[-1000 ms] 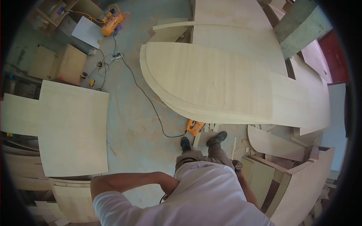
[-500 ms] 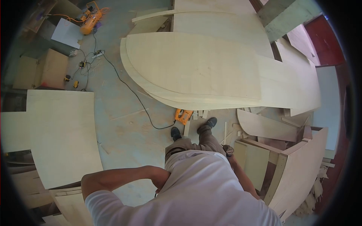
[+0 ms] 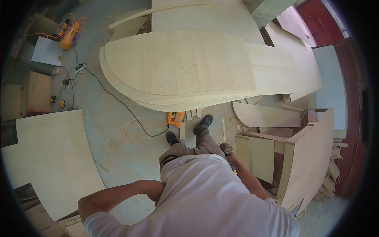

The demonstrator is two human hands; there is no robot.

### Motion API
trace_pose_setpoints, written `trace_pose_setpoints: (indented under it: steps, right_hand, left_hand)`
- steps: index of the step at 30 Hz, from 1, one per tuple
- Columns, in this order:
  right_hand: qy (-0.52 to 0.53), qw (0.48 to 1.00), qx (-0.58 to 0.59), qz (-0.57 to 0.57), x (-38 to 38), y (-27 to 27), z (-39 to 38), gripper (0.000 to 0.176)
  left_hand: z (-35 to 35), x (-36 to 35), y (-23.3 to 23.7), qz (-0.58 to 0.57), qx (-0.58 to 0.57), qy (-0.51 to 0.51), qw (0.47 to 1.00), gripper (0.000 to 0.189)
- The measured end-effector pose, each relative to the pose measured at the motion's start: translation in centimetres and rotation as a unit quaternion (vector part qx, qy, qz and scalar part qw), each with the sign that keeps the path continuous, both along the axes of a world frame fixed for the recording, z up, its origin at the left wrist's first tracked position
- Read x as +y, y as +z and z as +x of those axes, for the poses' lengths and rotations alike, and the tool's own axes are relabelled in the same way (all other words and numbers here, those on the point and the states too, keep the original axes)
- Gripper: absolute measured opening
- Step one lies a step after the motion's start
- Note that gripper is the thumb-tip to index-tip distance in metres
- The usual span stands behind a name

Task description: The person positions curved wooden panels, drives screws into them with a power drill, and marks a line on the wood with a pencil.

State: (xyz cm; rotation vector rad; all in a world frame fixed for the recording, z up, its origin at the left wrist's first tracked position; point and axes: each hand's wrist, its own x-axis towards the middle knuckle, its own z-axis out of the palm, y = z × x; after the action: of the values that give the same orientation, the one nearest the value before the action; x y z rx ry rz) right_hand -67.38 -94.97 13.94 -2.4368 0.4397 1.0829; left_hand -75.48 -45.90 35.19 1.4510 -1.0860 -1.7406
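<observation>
My left arm is bent, and my left hand (image 3: 157,191) rests against my waist at the edge of the white shirt (image 3: 209,185). Its fingers are hidden behind the shirt. Beside my thigh hangs my right hand (image 3: 226,149), dark as if gloved, with its fingers too small and dim to make out. A small yellow thing (image 3: 235,172) shows between my right forearm and hip. Between the sheets and my feet lies an orange jigsaw-like power tool (image 3: 176,118) with a black cord. The stacked pale plywood sheets (image 3: 181,65), rounded at the left end, spread in front of me.
A wooden frame (image 3: 302,154) and a curved plywood offcut (image 3: 266,115) stand to my right. On the left is another plywood sheet (image 3: 55,158). The black cord (image 3: 118,104) crosses the floor to a power strip (image 3: 80,68) near an orange compressor (image 3: 69,34).
My view has turned slightly, so the sheets and tools appear shifted left and a little lower or higher. Both hands stay near my waist and thigh.
</observation>
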Motion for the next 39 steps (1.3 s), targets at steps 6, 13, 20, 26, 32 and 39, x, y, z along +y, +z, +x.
trace_pose_setpoints:
  steps: [6,13,20,26,32,39]
  right_hand:
    - [-0.013,1.0,0.018,-0.015,0.6,0.9,0.7,0.035]
    - [0.051,0.999,-0.003,-0.004,0.6,0.7,1.2,0.039]
    - [0.024,0.998,0.037,-0.046,0.5,0.0,0.9,0.038]
    - [-0.006,1.0,0.014,-0.009,0.4,0.1,0.3,0.036]
    - [-0.021,1.0,0.008,-0.001,0.5,0.0,0.1,0.035]
    - [-0.032,0.999,0.015,-0.013,0.4,0.1,0.2,0.033]
  left_hand:
    - [-0.5,-0.3,-0.2,0.001,-0.01,-0.003,1.0,0.067]
    - [2.7,-0.2,4.4,0.012,-0.017,0.022,1.0,0.064]
    - [0.5,0.3,2.7,-0.049,-0.01,0.136,0.989,0.06]
    - [1.8,-0.1,4.1,-0.028,-0.036,0.11,0.993,0.052]
    - [0.9,0.0,3.4,-0.026,-0.041,0.12,0.992,0.038]
    - [-0.1,0.0,2.4,-0.034,-0.031,0.139,0.989,0.016]
